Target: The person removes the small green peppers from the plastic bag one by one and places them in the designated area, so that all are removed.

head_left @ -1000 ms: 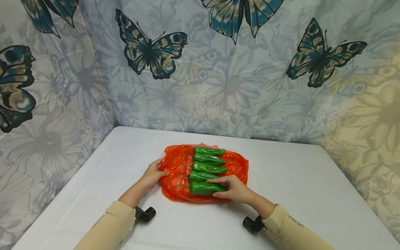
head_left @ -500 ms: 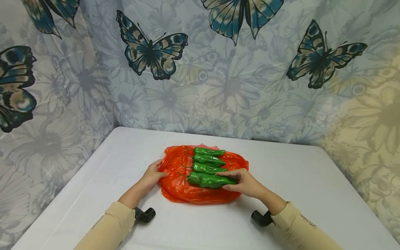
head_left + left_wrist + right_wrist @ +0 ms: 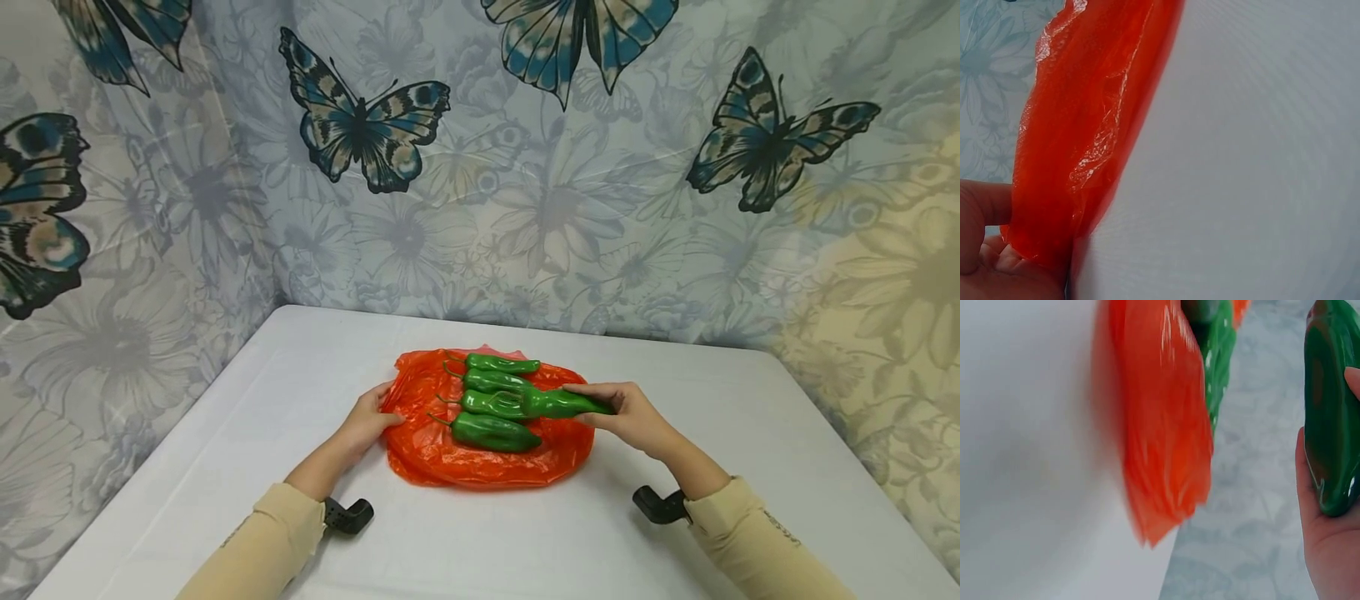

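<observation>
My right hand (image 3: 633,417) grips a glossy green pepper (image 3: 562,403) by its tip end, over the right part of a red plastic bag (image 3: 450,467). The same pepper (image 3: 1334,425) lies along the palm and fingers in the right wrist view. Several more green peppers (image 3: 493,432) rest in a column on the bag, stems pointing left; the held one overlaps two of them in the head view. My left hand (image 3: 369,421) pinches the bag's left edge between thumb and fingers. In the left wrist view a fold of the bag (image 3: 1079,137) sits in that grip.
The bag lies mid-table on a white-covered table (image 3: 720,400). A black wrist camera (image 3: 348,516) shows below the left hand and another black camera (image 3: 660,505) below the right. Behind stands a butterfly-patterned cloth wall (image 3: 547,217).
My right hand has lifted the nearest pepper off the front of the column and carried it to the right and away from me. The left hand has stayed at the bag's edge.
</observation>
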The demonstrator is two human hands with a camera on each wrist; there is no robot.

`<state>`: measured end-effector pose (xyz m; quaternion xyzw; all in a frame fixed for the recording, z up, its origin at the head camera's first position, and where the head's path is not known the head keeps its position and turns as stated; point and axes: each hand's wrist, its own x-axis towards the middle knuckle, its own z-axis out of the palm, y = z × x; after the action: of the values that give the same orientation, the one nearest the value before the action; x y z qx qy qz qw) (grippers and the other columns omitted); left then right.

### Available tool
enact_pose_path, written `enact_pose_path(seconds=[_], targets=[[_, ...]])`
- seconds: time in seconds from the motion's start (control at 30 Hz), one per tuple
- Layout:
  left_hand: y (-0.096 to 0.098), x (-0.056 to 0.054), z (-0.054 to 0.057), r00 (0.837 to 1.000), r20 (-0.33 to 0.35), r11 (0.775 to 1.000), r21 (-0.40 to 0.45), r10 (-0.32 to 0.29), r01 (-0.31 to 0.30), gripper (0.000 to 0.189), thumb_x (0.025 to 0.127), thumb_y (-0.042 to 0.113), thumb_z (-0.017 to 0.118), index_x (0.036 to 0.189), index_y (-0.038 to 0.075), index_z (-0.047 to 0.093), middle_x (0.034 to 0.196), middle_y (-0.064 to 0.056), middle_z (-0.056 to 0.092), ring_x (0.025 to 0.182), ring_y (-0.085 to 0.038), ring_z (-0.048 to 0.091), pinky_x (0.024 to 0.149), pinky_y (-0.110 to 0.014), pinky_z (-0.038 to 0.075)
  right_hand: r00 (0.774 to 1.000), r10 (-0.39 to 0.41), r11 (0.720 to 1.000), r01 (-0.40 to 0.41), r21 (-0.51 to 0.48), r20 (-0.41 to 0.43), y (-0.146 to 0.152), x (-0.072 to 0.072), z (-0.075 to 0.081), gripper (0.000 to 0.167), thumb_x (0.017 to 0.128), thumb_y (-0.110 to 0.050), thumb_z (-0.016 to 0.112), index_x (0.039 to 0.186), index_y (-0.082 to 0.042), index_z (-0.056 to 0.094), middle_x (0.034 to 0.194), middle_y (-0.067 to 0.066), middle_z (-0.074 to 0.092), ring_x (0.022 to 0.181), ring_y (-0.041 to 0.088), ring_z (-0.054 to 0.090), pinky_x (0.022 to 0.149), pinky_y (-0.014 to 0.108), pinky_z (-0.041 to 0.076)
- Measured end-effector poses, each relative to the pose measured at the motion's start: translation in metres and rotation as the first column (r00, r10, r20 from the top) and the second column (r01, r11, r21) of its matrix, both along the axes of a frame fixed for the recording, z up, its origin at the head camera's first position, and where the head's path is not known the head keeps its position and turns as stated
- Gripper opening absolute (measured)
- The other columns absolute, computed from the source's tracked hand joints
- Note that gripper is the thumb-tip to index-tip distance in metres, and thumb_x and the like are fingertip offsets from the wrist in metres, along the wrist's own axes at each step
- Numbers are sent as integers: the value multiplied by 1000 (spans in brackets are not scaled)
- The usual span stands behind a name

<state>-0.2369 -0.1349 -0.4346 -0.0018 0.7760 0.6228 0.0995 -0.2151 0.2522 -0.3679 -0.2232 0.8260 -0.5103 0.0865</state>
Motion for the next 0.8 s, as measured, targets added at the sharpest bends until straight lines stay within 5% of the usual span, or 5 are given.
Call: enact_pose_path(seconds=[0.1, 0.33, 0.8], targets=[[0, 1, 0, 1000, 3, 1000, 9, 3, -3, 68, 82, -9, 53, 144, -5, 24, 145, -25, 34, 132, -36, 37, 107, -45, 37, 999, -46, 999, 46, 12, 8, 10, -3, 1, 47, 84, -11, 66, 128, 2, 55, 126, 17, 59, 95, -1, 62, 79, 20, 53], [0, 0, -1, 1000, -2, 1000, 20, -7, 7, 67, 83, -9, 52, 144, -6, 24, 146, -26, 33, 133, -36, 36, 108, -46, 35, 993, -117, 993, 118, 25, -17, 33, -8, 7, 48, 83, -13, 67, 127, 2, 55, 110, -22, 63, 93, 1, 62, 77, 20, 54], [-2, -1, -1, 1000, -5, 1000, 10, -9, 9, 67, 84, -9, 52, 144, -6, 23, 144, -26, 36, 129, -35, 42, 98, -37, 46, 967, -243, 966, 248, 71, -72, 66, -30, 14, 45, 83, -11, 67, 125, 1, 57, 100, -31, 60, 88, -4, 59, 74, 17, 51]])
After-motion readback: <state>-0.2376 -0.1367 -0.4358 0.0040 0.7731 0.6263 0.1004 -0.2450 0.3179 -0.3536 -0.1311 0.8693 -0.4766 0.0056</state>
